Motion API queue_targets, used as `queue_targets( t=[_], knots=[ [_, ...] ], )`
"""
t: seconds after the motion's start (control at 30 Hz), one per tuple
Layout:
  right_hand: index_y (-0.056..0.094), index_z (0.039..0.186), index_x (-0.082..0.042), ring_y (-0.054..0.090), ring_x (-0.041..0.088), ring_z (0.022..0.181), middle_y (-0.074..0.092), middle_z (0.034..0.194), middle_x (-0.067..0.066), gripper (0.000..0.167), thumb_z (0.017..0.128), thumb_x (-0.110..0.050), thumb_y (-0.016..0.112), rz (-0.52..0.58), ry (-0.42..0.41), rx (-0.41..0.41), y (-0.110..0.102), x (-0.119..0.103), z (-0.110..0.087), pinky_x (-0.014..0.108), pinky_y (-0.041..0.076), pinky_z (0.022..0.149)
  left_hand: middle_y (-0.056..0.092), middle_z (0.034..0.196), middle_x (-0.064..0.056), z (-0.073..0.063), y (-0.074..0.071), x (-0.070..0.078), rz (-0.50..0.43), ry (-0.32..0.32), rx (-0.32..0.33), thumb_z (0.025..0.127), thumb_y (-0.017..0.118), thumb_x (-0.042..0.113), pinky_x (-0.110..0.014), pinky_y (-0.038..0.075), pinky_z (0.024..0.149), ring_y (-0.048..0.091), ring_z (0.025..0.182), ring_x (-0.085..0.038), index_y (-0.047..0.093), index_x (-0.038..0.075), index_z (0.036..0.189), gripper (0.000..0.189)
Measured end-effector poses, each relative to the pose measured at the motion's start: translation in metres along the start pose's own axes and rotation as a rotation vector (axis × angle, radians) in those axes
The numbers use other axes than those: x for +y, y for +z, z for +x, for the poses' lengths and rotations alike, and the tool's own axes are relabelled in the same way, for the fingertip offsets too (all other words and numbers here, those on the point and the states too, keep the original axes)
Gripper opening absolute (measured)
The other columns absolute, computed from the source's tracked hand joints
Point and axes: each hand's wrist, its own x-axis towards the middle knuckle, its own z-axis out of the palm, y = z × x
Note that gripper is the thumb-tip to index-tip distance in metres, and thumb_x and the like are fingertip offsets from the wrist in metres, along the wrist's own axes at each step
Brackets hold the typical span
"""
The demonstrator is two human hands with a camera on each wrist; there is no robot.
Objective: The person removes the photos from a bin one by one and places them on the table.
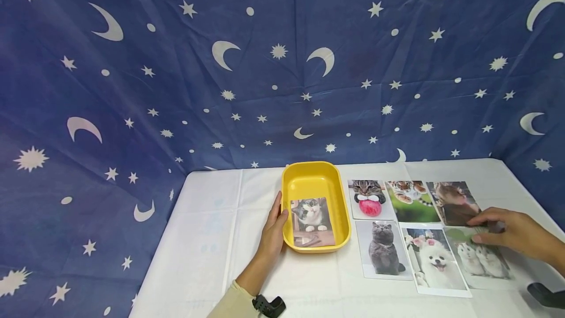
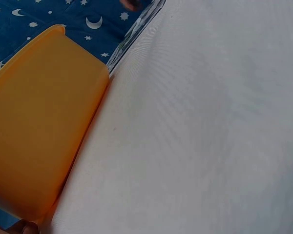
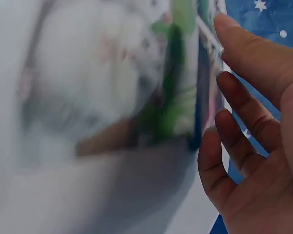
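In the head view my left hand (image 1: pixel 272 229) grips the left side of a yellow plastic tray (image 1: pixel 314 168), thumb at the rim. A photo card of a grey-and-white cat (image 1: pixel 311 220) lies inside it. My right hand (image 1: pixel 514 232) is over a rabbit card (image 1: pixel 481 266), its thumb and forefinger spread apart near the far edge. That card is blurred in both the head and right wrist views. A brown-toned card (image 1: pixel 454 202) lies just beyond the hand. In the right wrist view, the fingers (image 3: pixel 244 109) are loosely bent and separate, with no pinch visible.
Beside the tray lie photo cards of a cat with a pink ball (image 1: pixel 370 205), a tiger (image 1: pixel 410 202), a grey cat (image 1: pixel 383 254) and a white dog (image 1: pixel 437 261), forming rows. A blue star-and-moon cloth (image 1: pixel 282 97) hangs behind the white-covered table (image 1: pixel 198 239).
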Motion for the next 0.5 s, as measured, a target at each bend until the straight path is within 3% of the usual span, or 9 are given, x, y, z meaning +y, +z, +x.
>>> queue_targets(
  t=[0.1,0.23,0.5],
  knots=[
    [0.076,0.106,-0.017,0.049,-0.007,0.077,0.067,0.094,-0.008,0.035,0.076,-0.031,0.09,0.069,-0.002,0.009,0.0,-0.009,0.007,0.022,0.043,0.058,0.012,0.173,0.003,0.0,0.0,0.0,-0.002,0.003,0.0,0.111,0.041,0.024,-0.041,0.012,0.13,0.01,0.16,-0.02,0.02,0.029,0.165,0.058],
    [0.075,0.112,-0.012,0.055,0.002,0.079,0.068,0.096,-0.001,0.033,0.084,-0.025,0.085,0.239,-0.026,-0.028,0.004,-0.036,0.022,0.023,0.048,0.059,0.013,0.173,0.004,0.0,0.0,0.0,0.011,0.001,0.007,0.111,0.041,0.025,-0.042,0.011,0.131,0.01,0.16,-0.021,0.02,0.028,0.165,0.058],
    [0.075,0.116,-0.011,0.06,0.009,0.086,0.07,0.101,0.003,0.032,0.089,-0.025,0.081,0.437,-0.116,-0.151,0.016,-0.134,0.083,0.023,0.054,0.068,0.013,0.173,0.003,-0.002,0.0,0.002,0.014,-0.005,0.014,0.111,0.041,0.024,-0.043,0.012,0.131,0.011,0.16,-0.022,0.021,0.03,0.164,0.058]
  ],
)
